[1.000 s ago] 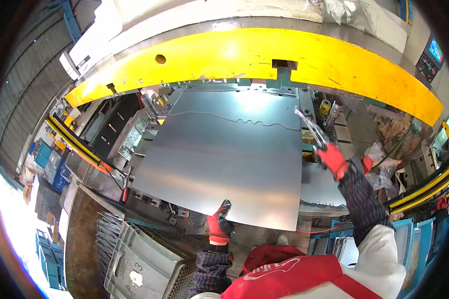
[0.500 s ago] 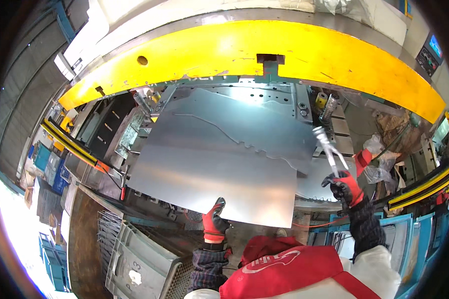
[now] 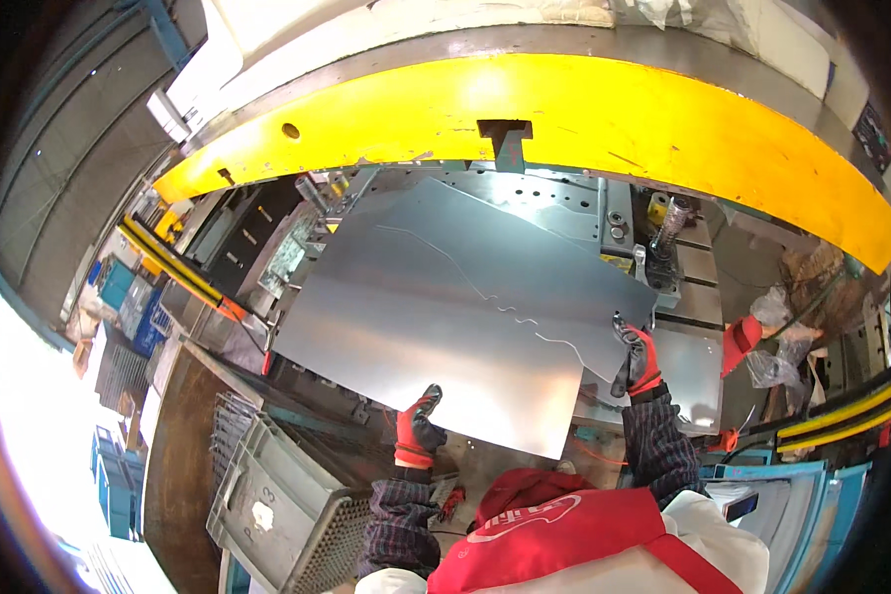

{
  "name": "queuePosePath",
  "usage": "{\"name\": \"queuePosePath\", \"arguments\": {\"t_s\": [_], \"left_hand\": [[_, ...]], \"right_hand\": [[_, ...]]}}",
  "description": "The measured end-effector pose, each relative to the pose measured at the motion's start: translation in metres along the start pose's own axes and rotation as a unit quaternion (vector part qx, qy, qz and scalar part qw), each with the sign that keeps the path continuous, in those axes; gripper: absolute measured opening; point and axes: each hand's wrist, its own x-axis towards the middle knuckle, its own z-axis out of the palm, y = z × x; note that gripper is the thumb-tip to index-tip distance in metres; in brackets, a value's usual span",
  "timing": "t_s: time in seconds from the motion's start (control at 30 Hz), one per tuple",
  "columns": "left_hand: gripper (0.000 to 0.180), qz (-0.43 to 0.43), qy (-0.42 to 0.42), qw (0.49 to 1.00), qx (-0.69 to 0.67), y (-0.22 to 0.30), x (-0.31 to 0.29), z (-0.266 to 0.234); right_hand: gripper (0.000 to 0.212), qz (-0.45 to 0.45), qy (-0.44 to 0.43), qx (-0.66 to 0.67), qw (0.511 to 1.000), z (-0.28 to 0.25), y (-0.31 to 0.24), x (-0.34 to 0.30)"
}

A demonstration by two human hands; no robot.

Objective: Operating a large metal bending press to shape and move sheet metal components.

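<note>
A large grey metal sheet point(image 3: 445, 356) lies on the machine bed, a wavy cut line running across it between a near part and a far part. My left hand point(image 3: 418, 428), in a red and black glove, is closed on the near edge, thumb on top and the other fingers mostly hidden. At the right end, my gloved right hand point(image 3: 636, 358) grips the far part by its edge. Just beyond that hand, the silver head of a metal tool point(image 3: 641, 263) shows past the sheet; whether the hand still holds its handles is hidden.
A yellow press beam point(image 3: 396, 109) spans the far side above the bed. Steel guide posts point(image 3: 671, 223) stand at the back. Yellow-black striped bars point(image 3: 168, 262) flank the bed. A grey plastic crate point(image 3: 277, 505) sits near left, and blue racks point(image 3: 812, 505) stand near right.
My right hand has moved left from beside the bed, where it held the silver tool up, and closed on the sheet. The far part has turned, its right corner further right.
</note>
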Motion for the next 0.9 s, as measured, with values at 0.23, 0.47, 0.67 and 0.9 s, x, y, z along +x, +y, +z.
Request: {"name": "queuePosePath", "arguments": {"t_s": [0.23,0.47,0.67,0.9], "left_hand": [[0.025,-0.101,0.044,0.986,-0.122,0.008,0.001,0.008],[0.038,-0.197,0.029,0.934,-0.297,-0.009,0.006,0.007],[0.027,-0.178,-0.016,0.936,-0.302,0.003,0.017,0.012],[0.024,-0.223,-0.003,0.896,-0.385,0.02,0.016,0.018]], "right_hand": [[0.022,0.003,0.089,0.061,0.994,0.016,-0.075,-0.078],[0.024,-0.026,0.264,0.095,0.96,0.003,-0.163,-0.221],[0.031,-0.158,0.333,-0.21,0.906,-0.012,-0.187,-0.38],[0.031,-0.126,0.387,-0.163,0.899,0.068,-0.221,-0.394]]}}
